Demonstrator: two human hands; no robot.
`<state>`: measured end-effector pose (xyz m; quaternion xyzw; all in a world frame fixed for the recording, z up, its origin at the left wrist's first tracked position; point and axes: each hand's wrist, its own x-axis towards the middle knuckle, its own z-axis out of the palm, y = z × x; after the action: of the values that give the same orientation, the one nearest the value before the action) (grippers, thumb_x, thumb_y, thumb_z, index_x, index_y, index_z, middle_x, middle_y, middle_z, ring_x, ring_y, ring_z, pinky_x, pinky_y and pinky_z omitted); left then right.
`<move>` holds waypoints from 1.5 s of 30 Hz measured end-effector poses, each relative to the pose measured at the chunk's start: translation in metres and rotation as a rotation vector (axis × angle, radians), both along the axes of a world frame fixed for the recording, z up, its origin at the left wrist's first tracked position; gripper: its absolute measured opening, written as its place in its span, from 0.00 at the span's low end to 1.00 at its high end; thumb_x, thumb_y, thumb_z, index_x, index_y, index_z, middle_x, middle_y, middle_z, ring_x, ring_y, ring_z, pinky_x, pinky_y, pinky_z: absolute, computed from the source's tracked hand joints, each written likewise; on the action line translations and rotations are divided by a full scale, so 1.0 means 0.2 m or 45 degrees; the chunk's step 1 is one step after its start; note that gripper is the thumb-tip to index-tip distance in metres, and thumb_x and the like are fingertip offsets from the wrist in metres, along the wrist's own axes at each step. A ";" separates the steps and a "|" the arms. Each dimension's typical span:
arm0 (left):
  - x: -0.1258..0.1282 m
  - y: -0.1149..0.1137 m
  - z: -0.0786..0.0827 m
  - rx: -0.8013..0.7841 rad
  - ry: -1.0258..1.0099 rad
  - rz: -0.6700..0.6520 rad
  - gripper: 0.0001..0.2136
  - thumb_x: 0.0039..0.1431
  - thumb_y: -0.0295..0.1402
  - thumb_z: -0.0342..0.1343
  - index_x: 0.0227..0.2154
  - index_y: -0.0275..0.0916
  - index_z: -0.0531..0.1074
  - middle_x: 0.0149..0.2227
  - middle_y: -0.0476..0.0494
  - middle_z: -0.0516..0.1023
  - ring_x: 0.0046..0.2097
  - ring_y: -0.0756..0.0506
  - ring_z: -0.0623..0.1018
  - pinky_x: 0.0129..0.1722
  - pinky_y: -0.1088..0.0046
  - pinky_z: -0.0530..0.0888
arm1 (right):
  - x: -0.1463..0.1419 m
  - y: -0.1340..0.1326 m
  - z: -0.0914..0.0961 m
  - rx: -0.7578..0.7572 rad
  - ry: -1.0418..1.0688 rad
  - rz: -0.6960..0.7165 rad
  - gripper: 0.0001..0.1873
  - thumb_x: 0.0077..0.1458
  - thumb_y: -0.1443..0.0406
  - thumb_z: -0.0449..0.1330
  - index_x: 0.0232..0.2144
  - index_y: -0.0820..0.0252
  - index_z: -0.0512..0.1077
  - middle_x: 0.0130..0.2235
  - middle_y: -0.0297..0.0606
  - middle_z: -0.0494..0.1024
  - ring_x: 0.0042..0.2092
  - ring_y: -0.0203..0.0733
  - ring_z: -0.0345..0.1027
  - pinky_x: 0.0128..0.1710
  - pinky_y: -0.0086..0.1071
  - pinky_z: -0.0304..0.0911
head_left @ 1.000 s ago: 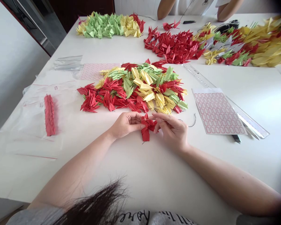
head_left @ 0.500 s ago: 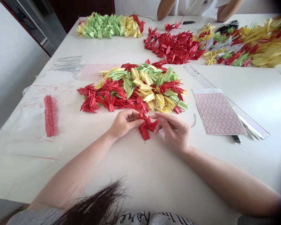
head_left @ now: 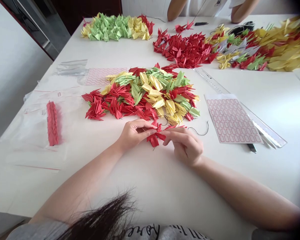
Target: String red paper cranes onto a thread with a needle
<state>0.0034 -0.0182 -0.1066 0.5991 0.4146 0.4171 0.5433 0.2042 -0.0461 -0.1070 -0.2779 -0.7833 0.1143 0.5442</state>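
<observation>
My left hand (head_left: 132,135) pinches a red folded paper crane (head_left: 154,140) between thumb and fingers, just above the white table. At the crane's right side, my right hand (head_left: 186,145) has its thumb and index fingertips closed on the paper's edge. Whether a needle is also between those fingertips I cannot make out. More red paper shows just behind the right fingers. A dark thread (head_left: 202,134) curves over the table to the right of this hand, and a short thread end hangs below the crane. Right behind both hands lies a heap of red, yellow and green paper cranes (head_left: 150,95).
Clear plastic bags (head_left: 30,133), one holding a red stack (head_left: 52,123), lie left. A label sheet (head_left: 233,120) covers part of a ruler (head_left: 212,81) at right, with dark-handled tools beneath. Farther back are red cranes (head_left: 185,50), a green-yellow pile (head_left: 112,28) and another person's arms (head_left: 176,10).
The needle seen in my right hand no longer shows. My right fingertips have closed in on the crane's edge, and more of the thread is visible on the table.
</observation>
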 end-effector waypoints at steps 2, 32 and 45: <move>0.00 0.00 -0.01 0.042 -0.014 -0.018 0.09 0.53 0.41 0.69 0.32 0.42 0.84 0.36 0.41 0.82 0.38 0.44 0.80 0.37 0.68 0.76 | -0.01 0.01 -0.01 -0.091 0.114 -0.002 0.21 0.66 0.74 0.50 0.52 0.49 0.73 0.38 0.35 0.82 0.24 0.33 0.75 0.29 0.33 0.75; 0.00 0.00 -0.04 0.225 0.046 -0.126 0.12 0.58 0.43 0.65 0.36 0.41 0.85 0.33 0.40 0.82 0.32 0.48 0.79 0.31 0.72 0.74 | -0.02 0.02 -0.03 -0.340 0.188 -0.003 0.12 0.69 0.71 0.50 0.45 0.54 0.73 0.36 0.33 0.81 0.21 0.29 0.71 0.23 0.27 0.68; -0.02 0.02 0.00 -0.095 -0.131 -0.025 0.17 0.54 0.48 0.67 0.30 0.36 0.79 0.30 0.44 0.81 0.32 0.48 0.77 0.34 0.73 0.74 | -0.03 0.01 -0.03 -0.309 0.331 -0.051 0.14 0.68 0.70 0.53 0.48 0.54 0.77 0.41 0.38 0.84 0.38 0.39 0.82 0.35 0.32 0.81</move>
<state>0.0004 -0.0134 -0.1075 0.5603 0.3955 0.4264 0.5898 0.1985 -0.0440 -0.1130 -0.3400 -0.6810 0.2321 0.6057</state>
